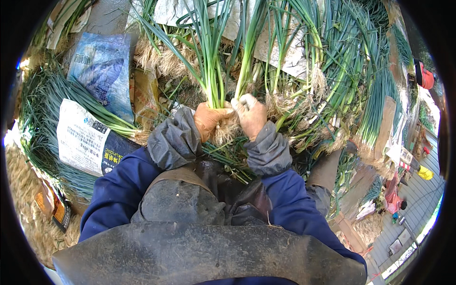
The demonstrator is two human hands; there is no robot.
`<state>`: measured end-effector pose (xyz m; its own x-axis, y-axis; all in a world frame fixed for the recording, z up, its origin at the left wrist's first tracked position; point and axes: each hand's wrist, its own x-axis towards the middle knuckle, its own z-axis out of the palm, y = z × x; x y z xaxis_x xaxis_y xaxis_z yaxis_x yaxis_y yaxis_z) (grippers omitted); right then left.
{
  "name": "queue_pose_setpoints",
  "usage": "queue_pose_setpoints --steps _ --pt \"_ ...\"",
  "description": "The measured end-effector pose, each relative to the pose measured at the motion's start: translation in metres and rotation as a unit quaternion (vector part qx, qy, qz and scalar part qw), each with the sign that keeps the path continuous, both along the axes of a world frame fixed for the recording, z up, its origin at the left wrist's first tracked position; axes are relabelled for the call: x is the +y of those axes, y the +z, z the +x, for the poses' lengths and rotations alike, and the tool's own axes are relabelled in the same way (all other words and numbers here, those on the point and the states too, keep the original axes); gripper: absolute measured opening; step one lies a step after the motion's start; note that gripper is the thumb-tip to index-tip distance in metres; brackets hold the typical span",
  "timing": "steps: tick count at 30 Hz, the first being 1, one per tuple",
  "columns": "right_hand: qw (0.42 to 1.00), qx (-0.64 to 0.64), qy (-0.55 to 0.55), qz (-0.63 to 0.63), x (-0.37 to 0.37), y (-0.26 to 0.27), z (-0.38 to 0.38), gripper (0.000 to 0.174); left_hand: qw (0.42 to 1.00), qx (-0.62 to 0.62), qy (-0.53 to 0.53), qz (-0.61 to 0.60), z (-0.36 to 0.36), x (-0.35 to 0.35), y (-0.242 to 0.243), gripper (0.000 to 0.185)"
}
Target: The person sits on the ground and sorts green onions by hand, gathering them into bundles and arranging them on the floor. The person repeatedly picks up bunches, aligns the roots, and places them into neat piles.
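My left hand [207, 120], in an orange glove, is closed around a bunch of green onions [213, 83]. Their leaves point up and away from me, and pale roots [226, 130] hang below the fist. Close beside it, my right hand [252, 115] grips the lower end of a separate green onion stalk [245, 71] between thumb and fingers. That stalk's root end is hidden by the hand. Loose onions with roots [278, 99] lie just beyond my right hand. Torn leaves and stalks [231, 160] are scattered under both hands.
A large heap of green onions [345, 78] spreads to the right. More onions [50, 107] lie at left, partly under a printed white sack [82, 135] and a blue sack [103, 74]. My knee [178, 201] is close below my hands. Another person [391, 197] is far right.
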<state>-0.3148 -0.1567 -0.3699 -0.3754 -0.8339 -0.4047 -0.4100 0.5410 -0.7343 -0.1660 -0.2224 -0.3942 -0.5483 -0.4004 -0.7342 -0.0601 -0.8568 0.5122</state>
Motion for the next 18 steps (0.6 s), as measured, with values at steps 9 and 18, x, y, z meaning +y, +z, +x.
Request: queue_pose_setpoints --steps 9,18 --pt "0.917 -0.379 -0.116 0.04 0.077 -0.078 -0.015 0.049 0.988 0.112 -0.054 0.093 0.031 -0.001 0.011 0.026" --pt "0.984 -0.145 -0.087 -0.057 -0.014 -0.03 0.021 0.036 0.999 0.017 0.027 0.021 0.026 0.001 0.003 0.024"
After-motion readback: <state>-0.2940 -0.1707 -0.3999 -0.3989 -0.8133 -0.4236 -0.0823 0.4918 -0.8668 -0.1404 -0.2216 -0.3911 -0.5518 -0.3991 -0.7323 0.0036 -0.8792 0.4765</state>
